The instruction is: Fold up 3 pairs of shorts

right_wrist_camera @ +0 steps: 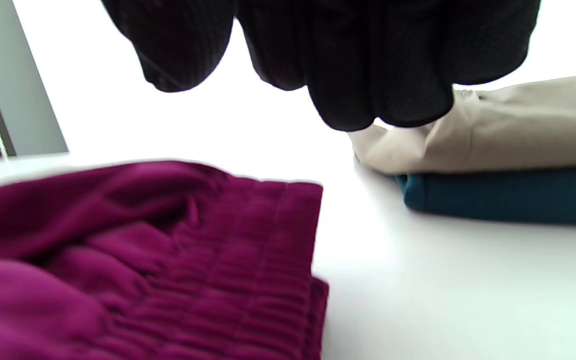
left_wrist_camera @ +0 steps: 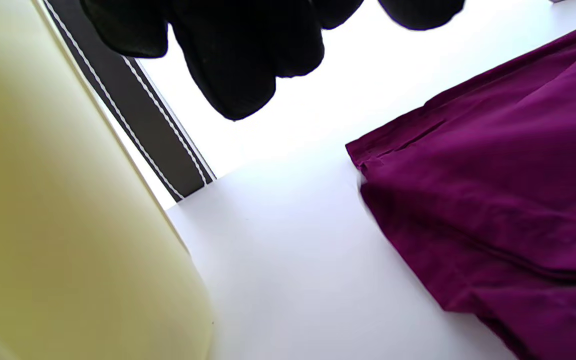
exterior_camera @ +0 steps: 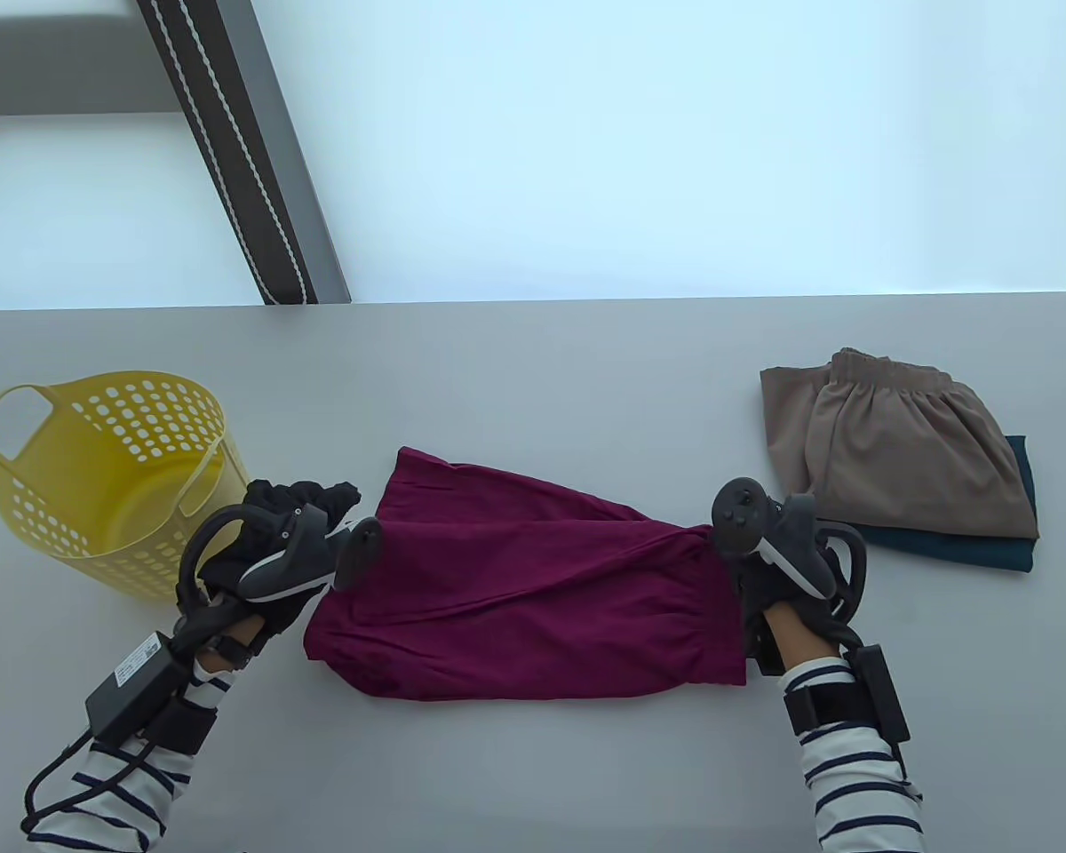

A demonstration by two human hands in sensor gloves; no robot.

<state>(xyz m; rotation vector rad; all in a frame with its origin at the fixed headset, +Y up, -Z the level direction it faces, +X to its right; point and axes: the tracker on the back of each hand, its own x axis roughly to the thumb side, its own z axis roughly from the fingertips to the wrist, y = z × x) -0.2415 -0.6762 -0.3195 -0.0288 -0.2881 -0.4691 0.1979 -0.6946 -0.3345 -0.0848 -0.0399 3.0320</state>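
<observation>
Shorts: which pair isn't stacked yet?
The magenta shorts, lying alone mid-table between both hands; the tan shorts sit folded atop the teal shorts at right.

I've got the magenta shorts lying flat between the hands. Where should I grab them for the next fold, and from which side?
Probably take the magenta shorts at the elastic waistband end, coming in from the right with the right hand, which hovers just beside it. That edge is thick, gathered and easy to pinch, so it can be carried over toward the leg hems near the left hand.

Both gloved hands are hovering apart above the table, the left hand (exterior_camera: 275, 533) and right hand (exterior_camera: 768, 569) hanging loosely curled, holding nothing.
</observation>
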